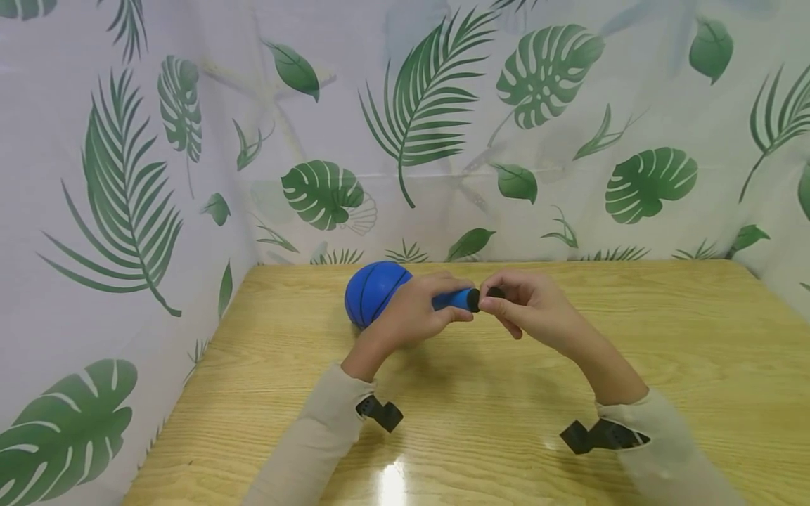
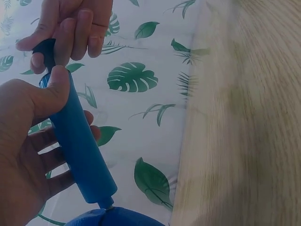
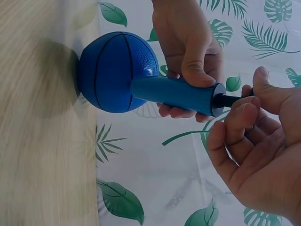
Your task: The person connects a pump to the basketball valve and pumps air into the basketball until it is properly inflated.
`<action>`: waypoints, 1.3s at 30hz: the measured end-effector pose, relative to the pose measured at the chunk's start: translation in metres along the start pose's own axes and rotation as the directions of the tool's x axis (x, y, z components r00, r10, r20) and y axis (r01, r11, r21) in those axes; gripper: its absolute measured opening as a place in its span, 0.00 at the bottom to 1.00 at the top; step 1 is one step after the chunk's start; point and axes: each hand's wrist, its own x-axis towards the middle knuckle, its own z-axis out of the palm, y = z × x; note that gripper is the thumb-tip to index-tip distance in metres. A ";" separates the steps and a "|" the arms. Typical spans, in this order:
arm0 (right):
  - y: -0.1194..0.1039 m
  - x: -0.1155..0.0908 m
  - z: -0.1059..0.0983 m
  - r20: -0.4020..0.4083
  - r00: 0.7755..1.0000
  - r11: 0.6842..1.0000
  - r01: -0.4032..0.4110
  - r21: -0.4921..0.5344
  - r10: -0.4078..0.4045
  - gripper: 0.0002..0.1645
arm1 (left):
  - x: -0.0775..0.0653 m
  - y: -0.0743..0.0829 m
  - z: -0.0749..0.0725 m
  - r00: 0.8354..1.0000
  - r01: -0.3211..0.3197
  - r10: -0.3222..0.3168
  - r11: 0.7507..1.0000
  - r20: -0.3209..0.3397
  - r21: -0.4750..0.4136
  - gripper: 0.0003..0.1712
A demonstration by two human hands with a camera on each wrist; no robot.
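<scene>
Blue, smooth cylindrical pump in left hand, black handle in pinch of right hand

There are one ball, one pump, one table, two sleeves.

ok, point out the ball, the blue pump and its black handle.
ball (image 3: 114,71), right wrist view: blue panel near its middle
blue pump (image 2: 83,145), left wrist view: middle of the barrel
black handle (image 2: 46,48), left wrist view: exposed part between fingers
</scene>
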 end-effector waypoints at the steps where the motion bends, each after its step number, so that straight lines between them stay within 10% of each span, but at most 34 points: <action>1: -0.001 0.000 0.000 0.006 1.000 1.000 -0.002 0.002 0.002 0.07 | 0.000 0.000 -0.001 1.000 0.002 -0.002 1.000 0.002 -0.003 0.21; 17: -0.029 -0.018 -0.034 -0.091 0.989 0.993 0.120 0.004 -0.119 0.06 | -0.003 -0.009 -0.019 0.993 0.097 -0.092 0.993 -0.069 0.074 0.26; 39: -0.008 -0.005 -0.019 -0.031 0.997 0.998 0.066 0.015 -0.065 0.04 | -0.001 -0.002 -0.006 0.996 0.091 -0.091 0.994 -0.003 0.058 0.26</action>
